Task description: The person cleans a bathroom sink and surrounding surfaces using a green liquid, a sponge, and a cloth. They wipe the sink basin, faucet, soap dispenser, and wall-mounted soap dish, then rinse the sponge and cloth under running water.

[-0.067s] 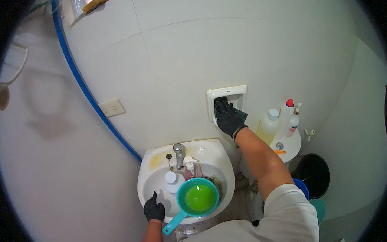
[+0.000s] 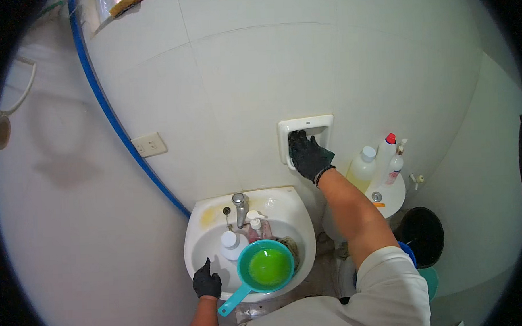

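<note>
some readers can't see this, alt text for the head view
A gloved right hand reaches into a white wall niche; below, the gloved left hand is at the near left rim of a white sink, by a teal dipper of green liquid and a white bottle.

At ten o'clock a pale curved fitting (image 2: 27, 88) juts from the wall, while a blue hose (image 2: 100, 99) bends down from eleven o'clock to eight, passing a white wall outlet (image 2: 149, 145) at nine. Around three o'clock, a yellowish bottle (image 2: 362, 171), a red-capped white bottle (image 2: 383, 161) and a pump bottle (image 2: 394, 170) cluster on a round-ended white lid (image 2: 395, 199). Toward four sit a black bucket (image 2: 428, 235) and, just below, a turquoise container (image 2: 430, 283).
</note>
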{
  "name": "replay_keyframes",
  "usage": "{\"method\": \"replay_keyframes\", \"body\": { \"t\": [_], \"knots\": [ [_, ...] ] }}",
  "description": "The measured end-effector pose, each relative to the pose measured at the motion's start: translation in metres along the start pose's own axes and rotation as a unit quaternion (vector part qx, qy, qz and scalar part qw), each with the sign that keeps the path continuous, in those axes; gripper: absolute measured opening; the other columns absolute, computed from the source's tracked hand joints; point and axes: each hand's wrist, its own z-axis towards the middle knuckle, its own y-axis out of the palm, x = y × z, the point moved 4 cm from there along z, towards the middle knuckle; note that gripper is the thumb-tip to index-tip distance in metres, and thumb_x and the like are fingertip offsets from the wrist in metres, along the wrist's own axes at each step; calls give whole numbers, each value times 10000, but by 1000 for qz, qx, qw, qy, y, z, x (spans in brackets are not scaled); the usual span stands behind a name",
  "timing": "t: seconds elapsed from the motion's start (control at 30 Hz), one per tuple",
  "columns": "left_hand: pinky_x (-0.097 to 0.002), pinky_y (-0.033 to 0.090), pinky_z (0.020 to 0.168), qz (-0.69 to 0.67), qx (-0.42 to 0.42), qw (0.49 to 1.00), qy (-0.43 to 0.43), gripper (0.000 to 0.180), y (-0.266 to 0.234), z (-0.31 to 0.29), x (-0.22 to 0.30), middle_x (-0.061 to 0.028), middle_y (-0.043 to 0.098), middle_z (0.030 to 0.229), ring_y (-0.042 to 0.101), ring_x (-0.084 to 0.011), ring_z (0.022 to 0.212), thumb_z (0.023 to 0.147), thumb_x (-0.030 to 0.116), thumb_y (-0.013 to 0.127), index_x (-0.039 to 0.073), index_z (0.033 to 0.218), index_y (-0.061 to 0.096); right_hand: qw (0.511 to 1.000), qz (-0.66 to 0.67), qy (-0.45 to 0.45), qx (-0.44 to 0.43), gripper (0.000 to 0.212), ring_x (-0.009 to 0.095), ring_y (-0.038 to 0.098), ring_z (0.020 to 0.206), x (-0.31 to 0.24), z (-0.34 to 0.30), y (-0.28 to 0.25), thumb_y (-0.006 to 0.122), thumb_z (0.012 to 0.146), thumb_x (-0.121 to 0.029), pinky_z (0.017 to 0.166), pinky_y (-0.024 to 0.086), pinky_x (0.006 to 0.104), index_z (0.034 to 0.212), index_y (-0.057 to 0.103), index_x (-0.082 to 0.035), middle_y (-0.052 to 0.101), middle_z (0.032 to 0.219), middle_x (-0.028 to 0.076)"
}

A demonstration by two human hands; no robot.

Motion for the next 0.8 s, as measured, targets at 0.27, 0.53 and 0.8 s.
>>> {"method": "replay_keyframes", "body": {
  "t": [0.27, 0.53, 0.8],
  "knots": [
    [-433, 442, 872, -19, 9, 1000, 16, 611, 2, 11, 6, -191, 610, 1034, 570, -344, 964, 677, 101, 611, 110, 1279, 509, 977, 109, 49, 176, 315, 332, 535, 986, 26, -3, -22, 555, 779, -94, 864, 437, 436, 1092, 589, -75, 578, 1042, 160],
    [-429, 437, 884, -26, 12, 999, 25, 603, 2, 13, 10, -172, 612, 1047, 563, -335, 984, 685, 91, 600, 103, 1281, 506, 956, 89, 10, 278, 319, 318, 560, 921, 27, -12, -12, 641, 703, -75, 811, 459, 434, 1021, 625, -94, 602, 981, 152],
    [-438, 433, 882, -9, 8, 1000, 27, 613, 4, 14, 8, -171, 607, 1062, 560, -344, 968, 686, 97, 605, 125, 1289, 500, 982, 89, -48, 159, 302, 329, 531, 1057, 27, 3, -34, 513, 787, -97, 936, 398, 427, 1079, 588, -78, 585, 1082, 168]
  ]
}}
